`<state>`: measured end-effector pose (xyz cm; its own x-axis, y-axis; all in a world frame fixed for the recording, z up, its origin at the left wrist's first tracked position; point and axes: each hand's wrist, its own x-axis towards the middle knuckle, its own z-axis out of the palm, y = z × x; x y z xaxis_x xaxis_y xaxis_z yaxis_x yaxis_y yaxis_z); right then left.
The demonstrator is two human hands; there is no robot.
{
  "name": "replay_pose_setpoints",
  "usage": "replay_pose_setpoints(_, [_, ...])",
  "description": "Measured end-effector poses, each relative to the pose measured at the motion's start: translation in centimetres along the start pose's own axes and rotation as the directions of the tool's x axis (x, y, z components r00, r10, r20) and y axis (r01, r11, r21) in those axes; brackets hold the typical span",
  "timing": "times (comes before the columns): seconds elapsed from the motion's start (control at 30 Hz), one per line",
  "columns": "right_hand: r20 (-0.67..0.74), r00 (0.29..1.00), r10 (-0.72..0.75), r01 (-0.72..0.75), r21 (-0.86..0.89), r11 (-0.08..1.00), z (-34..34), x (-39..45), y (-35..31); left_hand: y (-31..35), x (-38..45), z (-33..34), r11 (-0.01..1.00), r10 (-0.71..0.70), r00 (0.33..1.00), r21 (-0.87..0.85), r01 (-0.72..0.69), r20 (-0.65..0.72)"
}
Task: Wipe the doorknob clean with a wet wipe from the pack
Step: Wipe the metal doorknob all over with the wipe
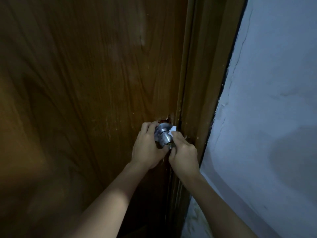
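In front of me a brown wood-grain door (85,83) fills 9 o'clock through 12. Its brown frame (205,74) runs up toward 1 o'clock. A cracked pale wall (274,100) takes 3 o'clock.

arms: both mine are bare, no sleeves
left hand (147,148): no rings, no glove
right hand (184,154): no rings, no glove

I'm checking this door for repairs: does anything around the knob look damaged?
Yes. The wooden door is chipped just above the doorknob, baring a reddish patch, with pale scuffs along its edge beside the frame.
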<state>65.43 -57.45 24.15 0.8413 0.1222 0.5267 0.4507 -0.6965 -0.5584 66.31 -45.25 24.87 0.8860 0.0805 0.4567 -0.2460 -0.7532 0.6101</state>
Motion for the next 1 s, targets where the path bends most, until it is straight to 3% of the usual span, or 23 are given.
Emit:
replay_pose_setpoints(0.07, [0.014,0.998,0.054,-0.053,-0.022,0.998,0.0,0.3,0.4,-0.1,0.0,0.1,1.000,0.012,1.000,0.006,-0.012,-0.010])
replay_pose_setpoints(0.23, [-0.019,0.994,-0.111,0.111,-0.018,0.994,0.2,-0.8,0.5,-0.1,0.0,0.2,1.000,0.015,1.000,0.007,-0.015,-0.014])
replay_pose_setpoints(0.37, [-0.022,1.000,0.000,0.001,0.023,1.000,0.1,-0.1,0.3,0.0,0.0,0.1,1.000,0.005,1.000,0.004,-0.005,-0.010])
replay_pose_setpoints(0.5, [0.042,0.990,-0.133,0.134,-0.009,0.991,0.2,0.0,-0.1,0.0,-0.1,0.0,1.000,0.009,1.000,0.011,-0.009,0.002])
replay_pose_setpoints(0.63, [-0.027,1.000,0.001,0.001,0.066,0.998,0.0,-1.1,0.2,0.0,-0.1,0.1,1.000,0.006,1.000,0.016,-0.006,-0.003])
replay_pose_setpoints(0.77, [0.001,0.997,-0.081,0.081,0.079,0.994,0.2,-0.3,-0.6,0.0,-0.1,0.2,1.000,0.004,1.000,0.020,-0.003,-0.019])
replay_pose_setpoints(0.9, [0.010,0.987,0.159,-0.158,0.123,0.980,0.0,-0.2,0.0,0.0,-0.2,0.1,1.000,0.009,1.000,0.025,-0.009,-0.015])
replay_pose_setpoints(1.0, [-0.075,0.987,0.141,-0.135,0.081,0.988,-0.1,-1.0,-0.3,0.0,-0.1,0.0,1.000,0.008,1.000,0.030,-0.008,-0.009])
